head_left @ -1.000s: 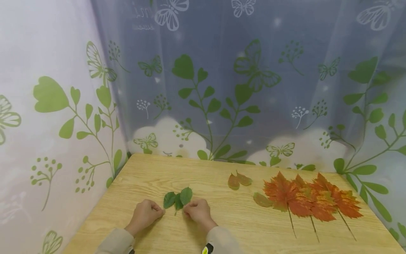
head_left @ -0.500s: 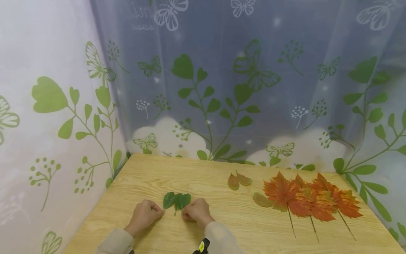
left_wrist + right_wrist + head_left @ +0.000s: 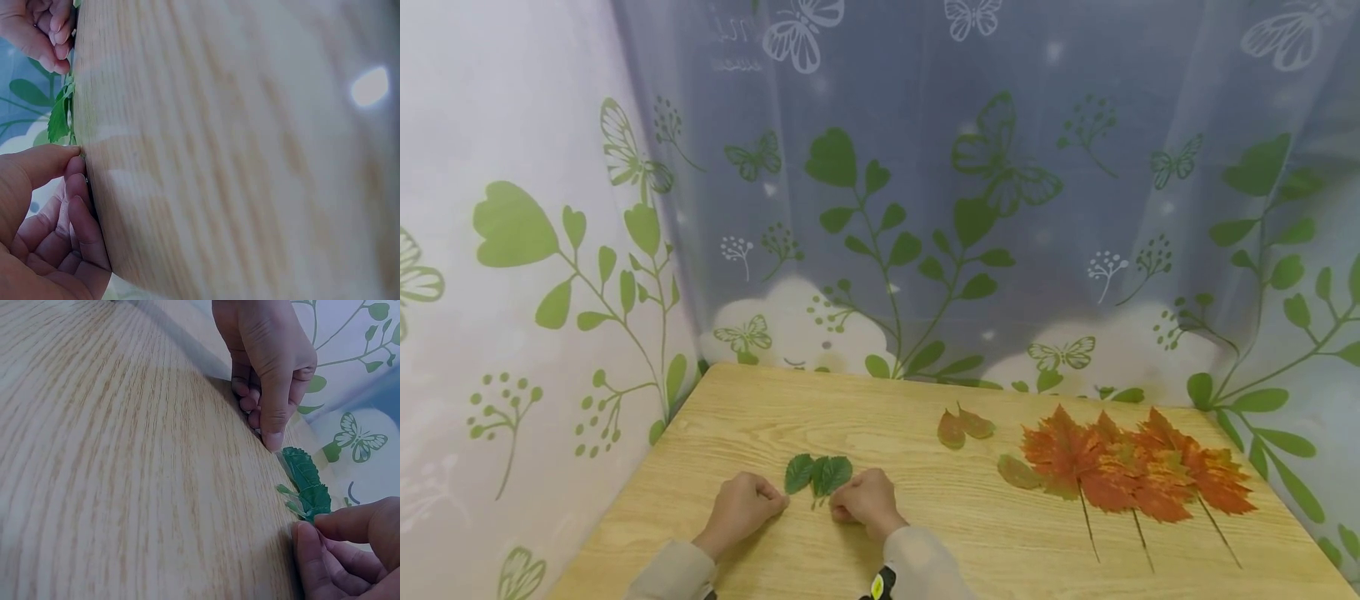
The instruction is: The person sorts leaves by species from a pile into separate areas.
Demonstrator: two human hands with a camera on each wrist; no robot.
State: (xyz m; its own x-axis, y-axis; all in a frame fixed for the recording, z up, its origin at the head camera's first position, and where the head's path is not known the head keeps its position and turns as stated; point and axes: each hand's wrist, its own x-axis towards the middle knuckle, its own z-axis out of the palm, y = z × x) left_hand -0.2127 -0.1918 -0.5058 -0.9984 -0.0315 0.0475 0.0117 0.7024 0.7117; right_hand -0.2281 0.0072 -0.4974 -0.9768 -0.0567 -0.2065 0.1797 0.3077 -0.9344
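Three green leaves with toothed edges lie fanned side by side on the table (image 3: 752,417), as seen in the head view. My left hand (image 3: 743,510) pinches thumb and forefinger together at the lower end of the left leaf (image 3: 799,473). On the other side, my right hand (image 3: 867,502) pinches the edge of the right leaf (image 3: 837,475) between thumb and forefinger, the other fingers curled under. The middle leaf (image 3: 817,473) is partly covered by the right one. In the right wrist view, two short stems (image 3: 289,499) point toward the near side.
Several orange-red maple leaves (image 3: 1120,471) with long dark stems overlap at the right of the table. Beside them lies a brownish-green leaf (image 3: 1018,472), and two small reddish leaves (image 3: 951,431) sit farther back. A printed curtain (image 3: 925,167) hangs behind the table.
The right hand has drawn the right green leaf down toward the person, level with the others, and its stem now shows beside the middle one. The left hand stays put.
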